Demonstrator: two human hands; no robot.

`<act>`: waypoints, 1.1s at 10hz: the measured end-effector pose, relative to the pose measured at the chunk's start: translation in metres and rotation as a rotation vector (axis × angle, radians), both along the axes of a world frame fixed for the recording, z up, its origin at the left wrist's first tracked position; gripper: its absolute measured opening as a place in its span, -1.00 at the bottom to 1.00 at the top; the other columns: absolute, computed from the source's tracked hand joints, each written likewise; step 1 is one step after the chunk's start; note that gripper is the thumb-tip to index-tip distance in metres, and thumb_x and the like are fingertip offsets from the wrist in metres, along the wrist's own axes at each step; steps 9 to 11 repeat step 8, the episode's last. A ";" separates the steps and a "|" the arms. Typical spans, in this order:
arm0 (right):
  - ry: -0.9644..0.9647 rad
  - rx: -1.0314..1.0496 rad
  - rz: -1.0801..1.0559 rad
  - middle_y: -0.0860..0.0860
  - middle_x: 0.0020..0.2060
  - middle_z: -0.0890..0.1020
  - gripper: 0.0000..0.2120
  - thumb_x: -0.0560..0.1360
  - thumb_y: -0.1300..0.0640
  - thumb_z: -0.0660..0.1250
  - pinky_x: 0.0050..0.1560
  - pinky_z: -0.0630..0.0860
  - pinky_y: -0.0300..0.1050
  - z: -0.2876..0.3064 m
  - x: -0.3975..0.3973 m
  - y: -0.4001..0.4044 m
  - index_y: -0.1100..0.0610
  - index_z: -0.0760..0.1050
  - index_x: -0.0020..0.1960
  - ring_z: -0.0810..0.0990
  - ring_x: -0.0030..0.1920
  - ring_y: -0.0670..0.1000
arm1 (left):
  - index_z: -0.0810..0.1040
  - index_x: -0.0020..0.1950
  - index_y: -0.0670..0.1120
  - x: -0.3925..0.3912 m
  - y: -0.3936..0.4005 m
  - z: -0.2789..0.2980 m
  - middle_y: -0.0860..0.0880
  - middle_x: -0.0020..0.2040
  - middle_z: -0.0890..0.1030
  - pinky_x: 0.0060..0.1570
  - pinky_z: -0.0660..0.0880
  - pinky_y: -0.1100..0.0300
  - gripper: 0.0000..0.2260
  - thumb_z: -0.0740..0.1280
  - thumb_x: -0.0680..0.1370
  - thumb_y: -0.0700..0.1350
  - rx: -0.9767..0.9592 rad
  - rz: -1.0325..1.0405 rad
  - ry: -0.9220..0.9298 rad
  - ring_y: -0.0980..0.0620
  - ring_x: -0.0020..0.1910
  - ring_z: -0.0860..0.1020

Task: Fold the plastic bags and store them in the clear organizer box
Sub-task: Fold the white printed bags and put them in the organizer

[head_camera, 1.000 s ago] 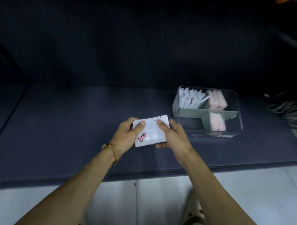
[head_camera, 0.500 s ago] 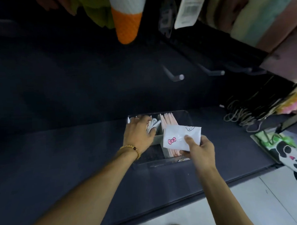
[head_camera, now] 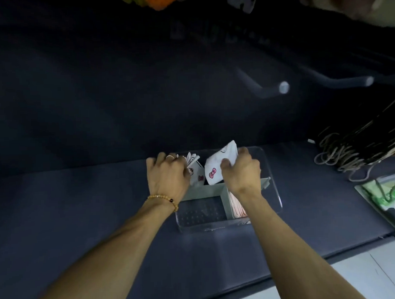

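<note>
A clear organizer box (head_camera: 273, 187) with grey dividers sits on the dark counter. My right hand (head_camera: 242, 172) grips a folded white plastic bag (head_camera: 215, 169) with a pink bow print, its lower edge down in the box's far-left compartment. My left hand (head_camera: 166, 175) presses several folded white bags (head_camera: 196, 171) in that compartment toward the left wall. Folded pink bags (head_camera: 236, 209) stand in the near-right compartment. The near-left compartment holds nothing.
The dark counter (head_camera: 82, 209) has a front edge above a white tiled floor (head_camera: 364, 273). Coiled cords (head_camera: 340, 153) and a green printed item (head_camera: 386, 194) lie at the right. Two pegs (head_camera: 284, 87) stick out from the back wall.
My right hand has moved the folded bag left and down into the far-left compartment. My left hand stays on the stored bags, holding them aside. The view has moved closer.
</note>
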State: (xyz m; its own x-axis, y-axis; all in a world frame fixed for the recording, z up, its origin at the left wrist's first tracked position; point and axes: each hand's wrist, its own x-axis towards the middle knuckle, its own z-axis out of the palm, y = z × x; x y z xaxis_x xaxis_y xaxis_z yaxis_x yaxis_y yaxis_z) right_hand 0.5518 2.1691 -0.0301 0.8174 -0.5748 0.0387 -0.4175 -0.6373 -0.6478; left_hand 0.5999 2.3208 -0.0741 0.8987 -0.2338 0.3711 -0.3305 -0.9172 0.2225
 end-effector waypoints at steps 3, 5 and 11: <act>0.308 -0.408 0.224 0.23 0.14 0.56 -0.56 0.61 0.13 0.17 0.01 0.49 -0.01 -0.028 0.022 0.024 0.26 0.17 0.41 0.57 0.13 0.22 | 0.62 -0.02 -0.05 -0.005 0.006 -0.007 0.00 -0.01 0.55 0.02 0.44 0.01 -0.82 0.39 0.44 0.00 -0.235 -0.125 0.108 -0.05 0.03 0.44; -0.140 -0.249 0.218 0.19 -0.11 0.60 -0.82 0.55 0.17 0.23 -0.24 0.40 -0.06 -0.032 0.002 0.031 0.25 0.46 0.08 0.57 -0.16 0.22 | 0.57 0.17 -0.13 -0.022 0.025 -0.022 0.00 0.18 0.51 0.02 0.51 0.02 -0.69 0.38 0.49 -0.03 -0.341 -0.130 0.079 -0.05 0.11 0.47; -0.140 -0.081 0.072 0.18 -0.09 0.60 -0.78 0.59 0.14 0.14 -0.20 0.32 -0.09 -0.026 -0.006 0.036 0.25 0.50 -0.01 0.56 -0.10 0.21 | 0.49 0.27 -0.13 -0.029 0.019 -0.013 -0.02 0.27 0.45 0.07 0.47 0.03 -0.63 0.31 0.53 0.02 -0.253 -0.145 0.164 -0.06 0.15 0.40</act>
